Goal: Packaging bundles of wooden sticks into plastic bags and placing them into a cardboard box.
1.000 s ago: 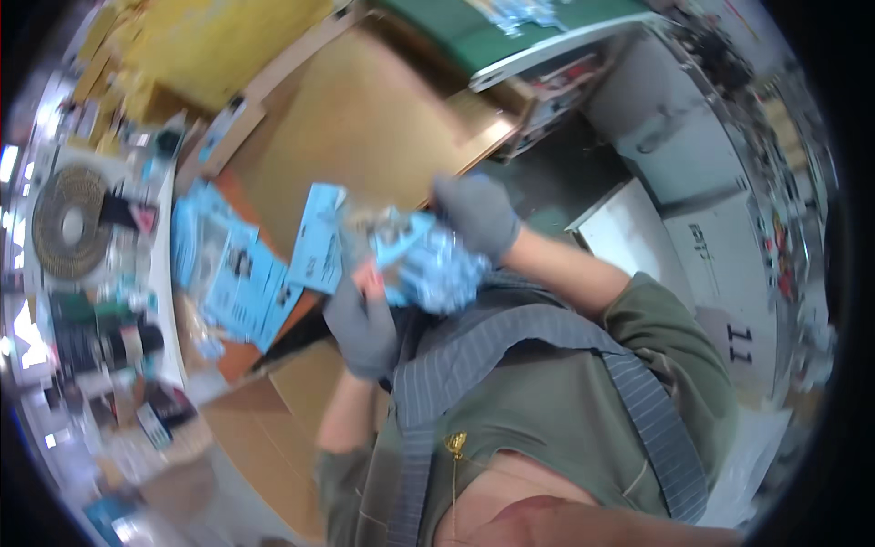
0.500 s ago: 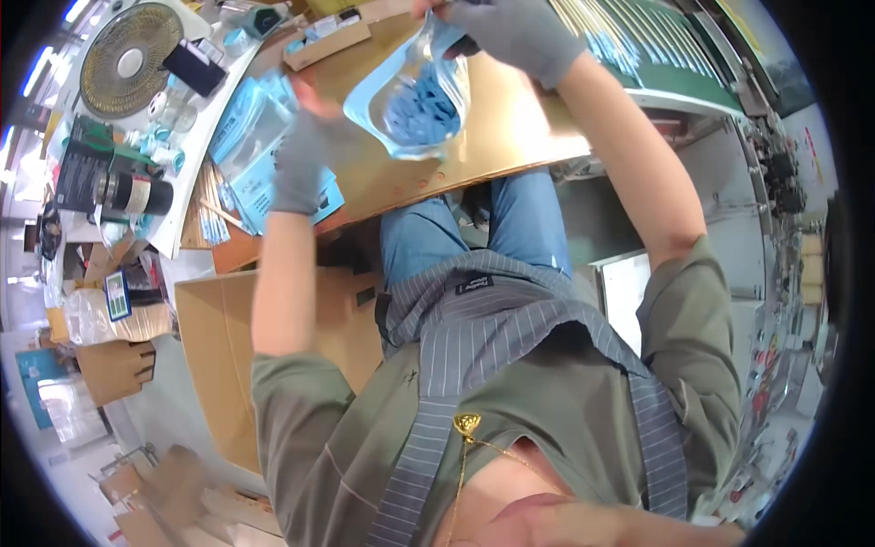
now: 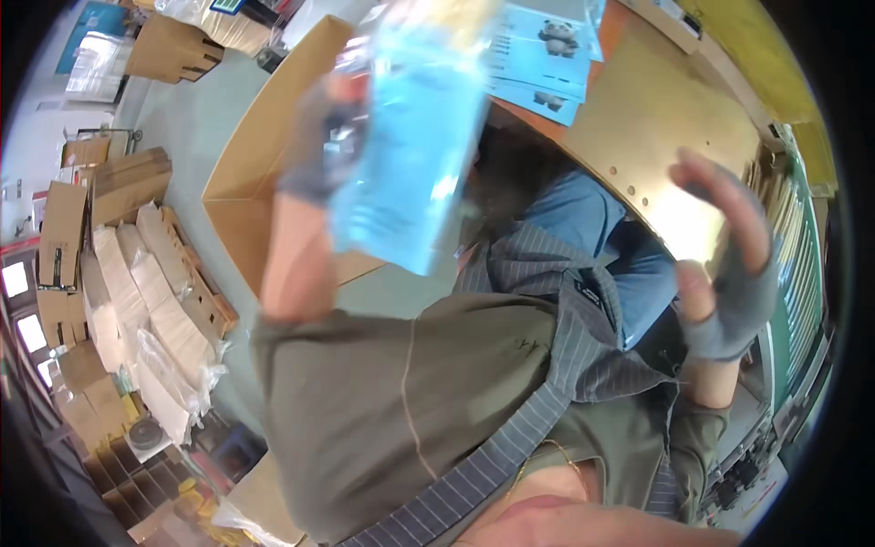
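Observation:
My left hand [image 3: 321, 146], in a grey fingerless glove, is closed on the side of a shiny blue plastic pouch [image 3: 415, 164]. Motion blurs both, and the pouch hangs upright over the edge of an open cardboard box [image 3: 239, 205]. Near the front edge of the work table [image 3: 661, 114], my right hand [image 3: 734, 273] is raised, gloved the same way, its thumb and fingers curved apart around nothing. Flat blue printed packets [image 3: 538, 64] with a panda picture lie on the table, just right of the pouch.
A green rack of thin sticks [image 3: 802, 264] stands at the far right. To the left, wrapped cardboard bundles [image 3: 150, 292] lie on a wooden pallet, among stacked cartons [image 3: 64, 232]. Another brown carton [image 3: 173, 50] is at the upper left.
My body and the view have turned left, toward the cardboard box. My left hand now holds a blue pouch. My right hand has let go of the pouch of blue pieces, which is out of view.

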Demonstrator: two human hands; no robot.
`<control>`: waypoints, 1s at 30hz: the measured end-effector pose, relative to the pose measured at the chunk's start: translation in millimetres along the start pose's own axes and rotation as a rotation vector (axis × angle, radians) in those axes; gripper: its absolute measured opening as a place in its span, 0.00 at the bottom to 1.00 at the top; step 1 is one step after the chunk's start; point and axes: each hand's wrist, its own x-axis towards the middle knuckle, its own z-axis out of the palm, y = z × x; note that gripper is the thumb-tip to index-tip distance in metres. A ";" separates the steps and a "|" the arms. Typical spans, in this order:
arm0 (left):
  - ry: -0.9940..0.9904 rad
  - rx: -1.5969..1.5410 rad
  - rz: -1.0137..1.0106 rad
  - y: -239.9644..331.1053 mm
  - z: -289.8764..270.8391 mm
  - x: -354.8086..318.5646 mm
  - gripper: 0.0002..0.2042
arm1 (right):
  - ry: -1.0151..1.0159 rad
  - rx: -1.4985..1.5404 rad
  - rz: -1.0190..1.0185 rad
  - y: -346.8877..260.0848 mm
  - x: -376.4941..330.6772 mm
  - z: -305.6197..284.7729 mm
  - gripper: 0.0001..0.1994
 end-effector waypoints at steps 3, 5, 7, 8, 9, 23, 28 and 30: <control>0.379 0.170 -0.076 28.9 -59.4 -25.6 0.17 | 0.009 -0.054 0.255 29.4 -19.6 -11.6 0.28; 0.481 0.382 -0.199 36.1 -118.3 -34.0 0.16 | -0.019 -0.148 0.389 36.9 -30.5 -19.0 0.29; 0.571 0.584 -0.323 23.3 -197.8 -37.6 0.15 | -0.029 -0.164 0.450 40.8 -38.1 -15.2 0.30; 0.556 0.433 -0.412 6.2 -239.2 -34.2 0.15 | -0.025 -0.161 0.509 43.4 -41.1 -12.1 0.30; 0.542 0.286 -0.494 -9.3 -281.1 -32.2 0.14 | -0.018 -0.152 0.566 47.9 -42.9 -9.5 0.30; 0.397 0.930 0.044 0.8 -197.1 64.1 0.12 | 0.014 0.075 0.876 82.9 -83.9 5.0 0.23; -0.446 0.623 0.261 -29.2 28.5 62.2 0.13 | -0.155 -0.103 0.604 115.6 -119.4 38.4 0.19; -1.022 0.171 0.237 -49.4 95.2 57.5 0.14 | -0.234 -0.163 0.619 112.7 -130.6 34.4 0.21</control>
